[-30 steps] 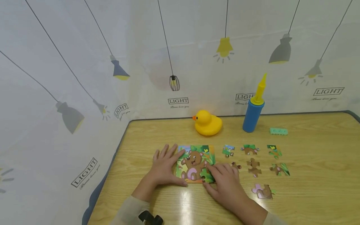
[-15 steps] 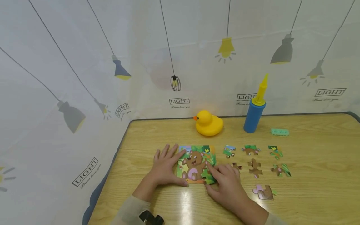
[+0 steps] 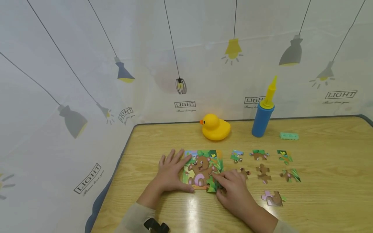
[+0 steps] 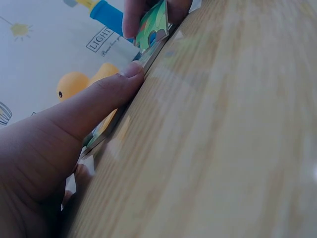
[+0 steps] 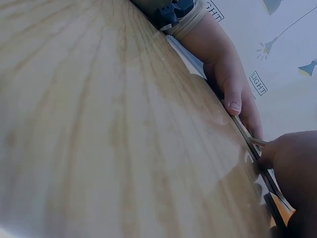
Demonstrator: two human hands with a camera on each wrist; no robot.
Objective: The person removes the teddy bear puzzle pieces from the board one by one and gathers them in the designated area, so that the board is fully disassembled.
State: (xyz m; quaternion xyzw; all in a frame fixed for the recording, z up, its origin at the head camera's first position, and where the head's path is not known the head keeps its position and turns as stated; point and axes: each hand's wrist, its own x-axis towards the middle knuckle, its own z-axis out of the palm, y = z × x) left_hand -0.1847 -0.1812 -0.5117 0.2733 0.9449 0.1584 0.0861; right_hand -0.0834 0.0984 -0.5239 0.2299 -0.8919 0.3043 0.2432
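A bear picture puzzle board [image 3: 200,166] lies on the table in the head view. My left hand [image 3: 172,173] rests at its left side with fingers spread, the index finger over the upper left and the thumb along the bottom edge. At the board's lower right corner, my right hand [image 3: 235,192] pinches a green jigsaw piece [image 3: 211,185] that sticks out past the bottom edge. The left wrist view shows this jigsaw piece [image 4: 153,27] tilted up off the board, beyond the left thumb [image 4: 111,94]. The right hand hides part of the board's right edge.
Several loose jigsaw pieces lie in rows to the right, including a brown one [image 3: 263,173] and a pink and brown one [image 3: 273,198]. Behind stand a yellow rubber duck [image 3: 215,127], a blue and yellow hand pump [image 3: 262,119] and a mint-green block [image 3: 289,136], near the printed wall sheet.
The green jigsaw piece has shifted slightly toward the bottom edge and tilted, and the right thumb has moved right, by the piece's side. The left hand stays in place.
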